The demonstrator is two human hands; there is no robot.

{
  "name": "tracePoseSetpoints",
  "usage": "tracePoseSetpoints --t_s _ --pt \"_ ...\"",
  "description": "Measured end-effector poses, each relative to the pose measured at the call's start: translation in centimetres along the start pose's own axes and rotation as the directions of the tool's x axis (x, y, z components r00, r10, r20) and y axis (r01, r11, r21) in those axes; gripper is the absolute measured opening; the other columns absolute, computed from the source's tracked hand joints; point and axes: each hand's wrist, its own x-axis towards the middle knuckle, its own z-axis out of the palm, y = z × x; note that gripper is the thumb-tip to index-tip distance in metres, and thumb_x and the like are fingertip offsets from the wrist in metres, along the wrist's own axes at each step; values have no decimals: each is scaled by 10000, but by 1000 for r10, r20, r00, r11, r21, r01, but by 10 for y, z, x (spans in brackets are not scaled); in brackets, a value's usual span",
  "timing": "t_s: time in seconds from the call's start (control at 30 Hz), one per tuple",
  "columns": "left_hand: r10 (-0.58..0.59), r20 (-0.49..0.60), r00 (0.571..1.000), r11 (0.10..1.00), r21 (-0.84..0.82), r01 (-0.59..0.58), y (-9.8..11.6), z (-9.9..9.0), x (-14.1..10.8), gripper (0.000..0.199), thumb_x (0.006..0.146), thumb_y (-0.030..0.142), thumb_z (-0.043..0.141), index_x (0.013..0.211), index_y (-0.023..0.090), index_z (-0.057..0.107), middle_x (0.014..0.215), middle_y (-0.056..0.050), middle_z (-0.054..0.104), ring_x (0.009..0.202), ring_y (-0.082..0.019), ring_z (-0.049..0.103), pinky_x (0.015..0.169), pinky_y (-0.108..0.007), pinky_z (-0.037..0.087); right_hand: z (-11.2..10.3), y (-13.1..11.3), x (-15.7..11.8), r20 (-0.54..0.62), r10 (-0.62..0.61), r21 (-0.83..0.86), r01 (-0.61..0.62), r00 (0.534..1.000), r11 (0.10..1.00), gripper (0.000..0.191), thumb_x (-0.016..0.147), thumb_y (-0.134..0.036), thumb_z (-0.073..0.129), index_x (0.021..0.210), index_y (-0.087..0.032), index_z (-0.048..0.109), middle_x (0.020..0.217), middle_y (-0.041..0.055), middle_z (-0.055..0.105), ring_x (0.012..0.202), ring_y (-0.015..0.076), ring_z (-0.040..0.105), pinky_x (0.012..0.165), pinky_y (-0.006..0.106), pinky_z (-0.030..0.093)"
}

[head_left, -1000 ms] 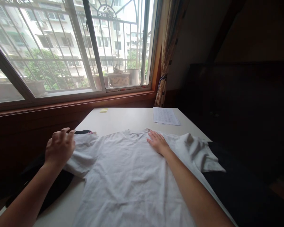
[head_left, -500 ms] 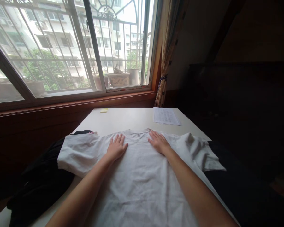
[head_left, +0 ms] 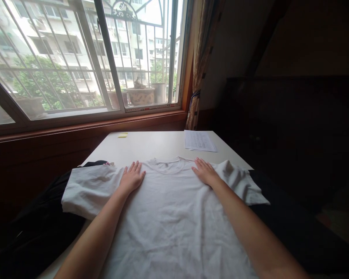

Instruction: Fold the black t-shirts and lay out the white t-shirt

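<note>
A white T-shirt (head_left: 168, 209) lies spread on the table, its collar toward the window and its sleeves out to both sides. Flat on its left shoulder area rests my left hand (head_left: 133, 176), fingers apart. My right hand (head_left: 205, 171) lies on the right shoulder area, also with fingers spread. Neither hand grips the cloth. Soft creases run down the shirt's body, and the right sleeve is more rumpled than the left. The lower end of the shirt is out of view.
Black clothing (head_left: 43, 224) hangs over the table's left side, partly under the left sleeve. Dark cloth (head_left: 279, 217) lies at the right. Printed papers (head_left: 200, 140) and a yellow sticky note (head_left: 122, 135) are on the white table (head_left: 151, 145) near the window (head_left: 145, 58).
My hands have slid apart over the shirt, from beside the collar outward toward the sleeves. The view has shifted slightly to the right.
</note>
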Motion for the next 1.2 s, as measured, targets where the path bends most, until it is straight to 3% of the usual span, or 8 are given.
tracePoseSetpoints --t_s 0.1,0.2,0.3,0.5,0.7,0.87,1.0,1.2 --pt "2 5 1000 1000 0 -2 -4 1 2 636 1039 517 226 1595 214 287 1684 -55 160 1560 -255 129 1239 -530 137 -3 -7 -6 -99 40 -17 -42 994 999 631 1018 -433 298 1550 -101 379 1653 126 291 1530 264 228 1249 448 146" --pt "-1 11 1000 1000 1 1 -8 1 6 638 1038 523 228 1597 220 282 1685 -54 157 1560 -257 123 1236 -537 138 -5 -26 -14 -177 -56 16 60 983 998 563 995 -337 368 1496 -100 466 1617 129 369 1495 263 292 1249 402 155" --pt "-8 16 1000 1000 2 8 -11 0 9 640 1038 520 223 1599 217 272 1685 -55 155 1562 -259 114 1233 -545 145 -4 -47 -12 -156 -156 68 168 975 983 538 1000 -372 385 1456 -123 524 1580 110 433 1452 243 362 1231 350 216" --pt "-21 24 1000 1000 11 21 -16 -4 14 638 1037 522 224 1598 222 274 1685 -44 156 1562 -255 115 1234 -544 148 3 -73 13 -106 -149 95 159 983 983 600 1019 -436 348 1521 -119 436 1593 116 414 1474 240 333 1238 367 201" --pt "-35 15 999 999 25 35 -20 -1 17 646 1035 532 223 1597 221 278 1686 -49 151 1561 -259 117 1234 -548 145 3 -65 20 -45 -161 105 165 986 981 615 1029 -525 282 1575 -250 353 1664 26 288 1525 226 241 1253 427 136" --pt "-32 8 999 999 34 32 -21 2 18 645 1031 534 234 1599 232 273 1687 -45 152 1564 -250 103 1238 -539 128 -2 -57 15 31 -301 90 297 953 951 589 1044 -530 180 1596 -348 276 1693 -46 171 1561 215 125 1254 497 88" --pt "-34 6 999 999 41 34 -21 3 19 650 1034 525 222 1601 211 268 1688 -54 139 1564 -258 99 1234 -560 132 -4 -56 13 52 -351 105 345 935 933 601 1040 -556 181 1597 -349 268 1694 -47 149 1566 209 100 1253 514 60" --pt "-37 7 999 998 51 36 -22 4 19 656 1033 535 219 1601 210 265 1687 -57 140 1562 -262 115 1230 -571 140 -2 -47 11 29 -256 96 252 966 963 661 1028 -593 206 1608 -282 256 1694 -9 162 1562 196 122 1262 457 79"
